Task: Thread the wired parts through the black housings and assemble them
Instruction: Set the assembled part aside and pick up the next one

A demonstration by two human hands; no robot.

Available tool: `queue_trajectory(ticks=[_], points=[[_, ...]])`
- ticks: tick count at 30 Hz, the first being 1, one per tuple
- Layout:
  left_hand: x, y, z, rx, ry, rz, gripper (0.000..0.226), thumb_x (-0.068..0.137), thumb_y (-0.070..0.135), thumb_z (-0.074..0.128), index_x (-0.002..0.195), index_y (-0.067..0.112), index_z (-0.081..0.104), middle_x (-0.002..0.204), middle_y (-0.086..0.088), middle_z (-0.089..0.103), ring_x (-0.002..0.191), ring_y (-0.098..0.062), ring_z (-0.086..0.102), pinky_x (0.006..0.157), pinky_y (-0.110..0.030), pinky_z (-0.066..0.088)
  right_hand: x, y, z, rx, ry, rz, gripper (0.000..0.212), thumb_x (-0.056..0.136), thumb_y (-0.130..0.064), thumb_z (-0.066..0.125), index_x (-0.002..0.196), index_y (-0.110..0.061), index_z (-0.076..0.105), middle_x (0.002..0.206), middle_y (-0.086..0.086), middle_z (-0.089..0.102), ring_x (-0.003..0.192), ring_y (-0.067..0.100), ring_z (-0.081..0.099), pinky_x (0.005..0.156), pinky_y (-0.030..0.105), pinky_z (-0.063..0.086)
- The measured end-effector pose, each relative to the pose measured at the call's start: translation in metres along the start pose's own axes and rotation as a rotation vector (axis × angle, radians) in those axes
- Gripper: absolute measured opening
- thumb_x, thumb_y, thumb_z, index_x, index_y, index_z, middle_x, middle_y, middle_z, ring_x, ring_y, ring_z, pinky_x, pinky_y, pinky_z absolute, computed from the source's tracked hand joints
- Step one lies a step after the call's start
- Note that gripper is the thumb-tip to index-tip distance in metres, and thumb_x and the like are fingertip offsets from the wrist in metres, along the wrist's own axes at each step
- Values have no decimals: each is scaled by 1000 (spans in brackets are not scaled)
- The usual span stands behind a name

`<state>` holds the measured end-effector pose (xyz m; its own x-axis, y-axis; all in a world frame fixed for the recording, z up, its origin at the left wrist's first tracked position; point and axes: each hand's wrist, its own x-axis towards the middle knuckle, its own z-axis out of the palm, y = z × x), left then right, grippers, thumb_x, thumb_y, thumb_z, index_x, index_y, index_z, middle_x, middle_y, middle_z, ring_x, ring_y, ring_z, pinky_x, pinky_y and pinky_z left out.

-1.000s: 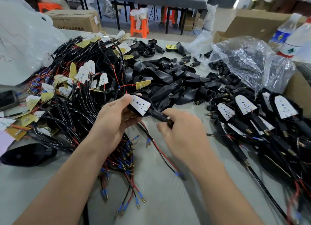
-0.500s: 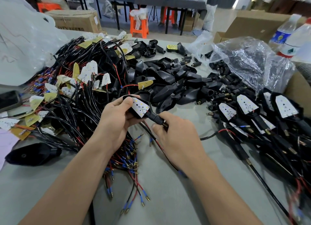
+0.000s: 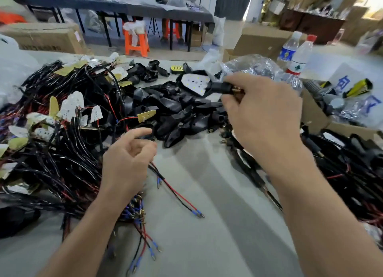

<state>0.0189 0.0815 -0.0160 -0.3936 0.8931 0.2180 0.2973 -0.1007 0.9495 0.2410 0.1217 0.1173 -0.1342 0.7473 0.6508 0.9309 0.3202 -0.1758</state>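
the right hand [image 3: 263,115] pinches a black housing [image 3: 217,88] by its narrow neck and holds it up above the heap of empty housings [image 3: 176,115], with the white board [image 3: 194,82] seated in its wide end, facing up. the left hand [image 3: 126,158] hangs loosely curled beside the tangle of wires [image 3: 62,144], gripping nothing (forefinger half out). held only at the neck, the piece could twist or slip. its trailing lead, which i cannot trace, might snag and unseat the board.
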Motion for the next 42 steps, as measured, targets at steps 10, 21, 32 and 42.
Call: queue_trajectory(ticks=[10,21,32,42], points=[[-21,-4,26,545,-139,226,48,86,23,70,133,28,65,131,8,66,124,-11,55,102,-24,36,-43,93,18,-206,-27,357,13,95,-31,58,101,-23,68,87,8,71,83,35,66,60,34,27],[-25,-2,30,606,-185,294,45,83,25,72,128,24,70,131,10,64,130,-6,46,105,-22,31,-99,84,65,-77,6,299,56,77,-3,69,132,-10,64,140,7,62,126,35,49,105,48,35],[-23,-14,32,688,-195,314,62,91,17,69,149,11,50,157,-6,47,151,-21,31,123,-27,15,-91,-23,134,418,-475,86,72,90,-13,54,158,-16,31,166,8,28,152,25,20,124,36,20],[-11,-18,21,338,-164,24,83,86,7,66,157,33,33,128,23,56,85,11,62,77,-4,43,-61,-27,174,395,-231,23,39,83,-5,60,120,-14,62,108,8,67,108,28,53,104,37,37]])
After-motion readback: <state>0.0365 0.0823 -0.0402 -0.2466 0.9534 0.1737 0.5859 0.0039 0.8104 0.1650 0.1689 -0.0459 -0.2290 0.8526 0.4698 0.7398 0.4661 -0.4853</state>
